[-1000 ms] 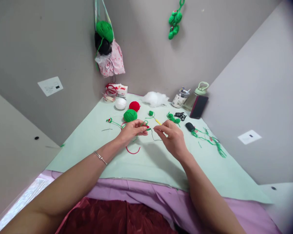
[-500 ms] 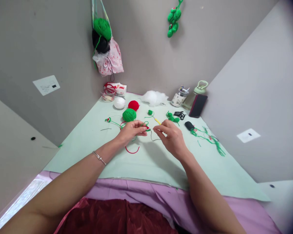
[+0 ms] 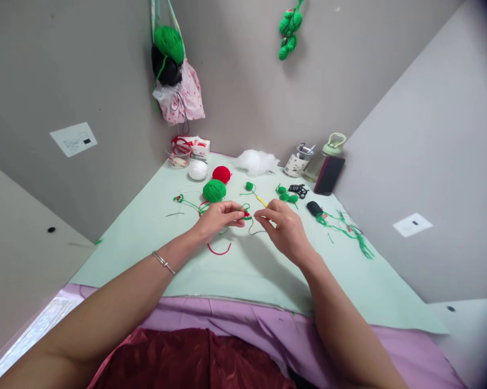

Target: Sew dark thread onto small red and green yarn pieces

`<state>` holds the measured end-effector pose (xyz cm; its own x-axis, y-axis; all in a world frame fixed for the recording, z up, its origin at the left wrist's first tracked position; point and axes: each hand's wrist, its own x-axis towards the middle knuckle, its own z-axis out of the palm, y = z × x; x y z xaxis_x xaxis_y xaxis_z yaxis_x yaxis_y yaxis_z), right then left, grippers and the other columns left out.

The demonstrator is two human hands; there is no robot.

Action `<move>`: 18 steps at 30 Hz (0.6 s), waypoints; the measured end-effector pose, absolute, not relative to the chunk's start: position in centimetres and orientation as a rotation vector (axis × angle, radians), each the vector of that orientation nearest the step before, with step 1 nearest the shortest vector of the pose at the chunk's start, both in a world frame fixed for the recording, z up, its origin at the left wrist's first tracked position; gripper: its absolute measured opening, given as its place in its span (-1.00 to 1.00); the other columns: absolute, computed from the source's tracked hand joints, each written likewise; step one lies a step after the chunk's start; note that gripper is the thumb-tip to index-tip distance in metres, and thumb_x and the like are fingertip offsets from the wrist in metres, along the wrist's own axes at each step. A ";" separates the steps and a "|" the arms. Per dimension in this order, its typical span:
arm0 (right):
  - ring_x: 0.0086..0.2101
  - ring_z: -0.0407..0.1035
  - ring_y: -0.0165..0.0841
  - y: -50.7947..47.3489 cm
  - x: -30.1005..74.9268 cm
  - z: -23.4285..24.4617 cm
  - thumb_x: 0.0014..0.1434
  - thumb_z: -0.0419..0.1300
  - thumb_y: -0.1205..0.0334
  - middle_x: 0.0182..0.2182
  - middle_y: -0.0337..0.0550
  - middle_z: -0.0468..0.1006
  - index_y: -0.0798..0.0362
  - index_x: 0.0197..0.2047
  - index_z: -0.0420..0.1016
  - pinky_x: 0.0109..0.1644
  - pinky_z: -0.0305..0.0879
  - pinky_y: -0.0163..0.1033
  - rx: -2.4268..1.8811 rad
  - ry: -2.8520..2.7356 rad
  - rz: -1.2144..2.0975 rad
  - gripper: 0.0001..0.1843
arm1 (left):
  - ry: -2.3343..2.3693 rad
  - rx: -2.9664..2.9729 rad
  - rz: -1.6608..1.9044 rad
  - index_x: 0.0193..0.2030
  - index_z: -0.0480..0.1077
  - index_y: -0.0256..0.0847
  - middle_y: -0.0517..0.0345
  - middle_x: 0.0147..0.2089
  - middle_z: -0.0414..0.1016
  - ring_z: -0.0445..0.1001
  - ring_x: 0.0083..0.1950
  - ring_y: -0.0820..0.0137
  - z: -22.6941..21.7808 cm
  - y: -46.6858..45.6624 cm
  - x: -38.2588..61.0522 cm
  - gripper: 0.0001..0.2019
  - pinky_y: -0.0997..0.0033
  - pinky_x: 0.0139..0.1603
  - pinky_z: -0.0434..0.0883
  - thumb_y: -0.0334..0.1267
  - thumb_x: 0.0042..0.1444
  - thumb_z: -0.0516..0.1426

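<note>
My left hand (image 3: pixel 222 216) is closed, with thumb and fingertips pinching a small green and red crochet piece (image 3: pixel 246 214). A dark thread (image 3: pixel 252 227) hangs below the piece and curves to the right. Just right of the piece, my right hand (image 3: pixel 282 224) is closed in a pinch; what lies between its fingertips is too small to make out. A yellow crochet hook (image 3: pixel 261 201) shows right behind the right hand's fingers, and I cannot tell whether it touches them. Past my left hand sits a green yarn ball (image 3: pixel 214 190), with a red yarn ball (image 3: pixel 221 174) behind it.
Toward the back are a white yarn ball (image 3: pixel 198 170), white stuffing (image 3: pixel 256 162), a pen cup (image 3: pixel 298 162), a bottle (image 3: pixel 332 146) and a phone (image 3: pixel 329 175). Green crochet pieces (image 3: pixel 286 194) and yarn scraps (image 3: pixel 348 229) lie at right. A red strand (image 3: pixel 219 252) lies in front.
Both hands keep nearly the same place and pinch around the crochet piece. The whole view has shifted very slightly.
</note>
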<state>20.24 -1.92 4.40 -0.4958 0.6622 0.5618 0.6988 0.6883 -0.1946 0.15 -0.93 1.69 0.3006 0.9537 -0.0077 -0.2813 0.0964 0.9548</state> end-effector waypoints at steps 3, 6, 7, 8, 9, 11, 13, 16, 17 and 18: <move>-0.36 0.27 -0.32 -1.9 20.4 4.5 0.31 0.10 0.27 -0.42 -0.14 0.36 -0.03 -0.26 0.58 -0.25 0.21 -0.20 -1.057 -2.258 0.027 -0.79 | 0.785 1.061 1.062 -0.27 0.51 -0.31 0.11 -0.26 0.53 0.54 -0.31 0.44 1.8 -1.0 0.2 -0.78 0.32 -0.09 0.46 -0.24 -0.04 0.35; -0.39 0.26 -0.36 -1.7 20.7 4.6 0.29 0.15 0.24 -0.43 -0.18 0.34 -0.02 -0.25 0.59 -0.29 0.20 -0.22 -1.058 -2.206 0.223 -0.82 | 0.757 1.047 1.038 -0.27 0.51 -0.31 0.13 -0.28 0.51 0.54 -0.32 0.44 1.8 -1.0 0.1 -0.77 0.32 -0.08 0.46 -0.23 -0.03 0.34; -0.40 0.26 -0.37 -1.6 20.8 4.6 0.29 0.16 0.22 -0.44 -0.19 0.33 -0.02 -0.25 0.60 -0.30 0.19 -0.23 -1.049 -2.183 0.303 -0.83 | 0.741 1.049 1.028 -0.27 0.51 -0.32 0.14 -0.28 0.51 0.54 -0.32 0.44 1.8 -0.9 0.0 -0.77 0.32 -0.08 0.46 -0.22 -0.03 0.34; -0.41 0.25 -0.38 -1.5 20.9 4.6 0.28 0.17 0.19 -0.44 -0.19 0.33 -0.01 -0.26 0.60 -0.31 0.19 -0.24 -1.037 -2.161 0.383 -0.83 | 0.724 1.053 1.018 -0.26 0.51 -0.32 0.14 -0.27 0.51 0.54 -0.32 0.44 1.7 -0.9 0.0 -0.76 0.31 -0.07 0.46 -0.21 -0.03 0.34; -0.41 0.25 -0.38 -1.4 21.1 4.7 0.27 0.19 0.17 -0.45 -0.20 0.33 -0.01 -0.26 0.61 -0.32 0.20 -0.24 -1.023 -2.139 0.458 -0.83 | 0.705 1.058 1.008 -0.25 0.51 -0.32 0.13 -0.27 0.51 0.54 -0.32 0.44 1.7 -0.9 -0.1 -0.75 0.30 -0.07 0.46 -0.20 -0.02 0.34; -0.41 0.25 -0.38 -1.1 21.3 4.7 0.25 0.22 0.12 -0.46 -0.21 0.35 0.00 -0.27 0.62 -0.31 0.21 -0.24 -0.996 -2.099 0.579 -0.81 | 0.677 1.065 0.996 -0.24 0.50 -0.32 0.13 -0.27 0.50 0.54 -0.32 0.43 1.6 -0.8 -0.1 -0.74 0.30 -0.08 0.46 -0.20 -0.02 0.34; -0.40 0.25 -0.38 -0.9 21.4 4.7 0.23 0.24 0.09 -0.47 -0.20 0.37 0.02 -0.28 0.62 -0.29 0.21 -0.23 -0.971 -2.076 0.660 -0.80 | 0.656 1.070 0.986 -0.24 0.50 -0.31 0.13 -0.27 0.50 0.54 -0.32 0.44 1.6 -0.9 -0.1 -0.74 0.30 -0.09 0.46 -0.20 -0.02 0.34; -0.39 0.25 -0.38 -0.8 21.3 4.7 0.20 0.27 0.06 -0.47 -0.20 0.39 0.02 -0.30 0.63 -0.29 0.20 -0.22 -0.938 -2.050 0.760 -0.78 | 0.633 1.069 0.964 -0.24 0.51 -0.31 0.13 -0.27 0.51 0.54 -0.32 0.43 1.7 -1.1 -0.1 -0.74 0.30 -0.10 0.46 -0.20 -0.02 0.34; -0.40 0.25 -0.38 -0.7 21.2 4.6 0.20 0.27 0.05 -0.47 -0.20 0.40 0.02 -0.30 0.63 -0.30 0.20 -0.23 -0.932 -2.039 0.795 -0.78 | 0.631 1.064 0.958 -0.24 0.51 -0.31 0.14 -0.27 0.51 0.54 -0.33 0.43 1.7 -1.2 0.0 -0.74 0.30 -0.10 0.46 -0.20 -0.02 0.34; -0.40 0.25 -0.38 -0.7 21.2 4.5 0.19 0.28 0.04 -0.47 -0.21 0.40 0.01 -0.31 0.63 -0.31 0.20 -0.23 -0.931 -2.024 0.827 -0.78 | 0.633 1.058 0.954 -0.25 0.51 -0.31 0.14 -0.28 0.51 0.54 -0.33 0.44 1.7 -1.2 0.0 -0.74 0.31 -0.10 0.46 -0.20 -0.03 0.35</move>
<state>21.18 -0.74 4.53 -0.4573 0.8152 0.3554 0.3332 0.5275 -0.7815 0.02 -1.21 1.73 0.4667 0.8844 0.0044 -0.3398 0.1747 0.9241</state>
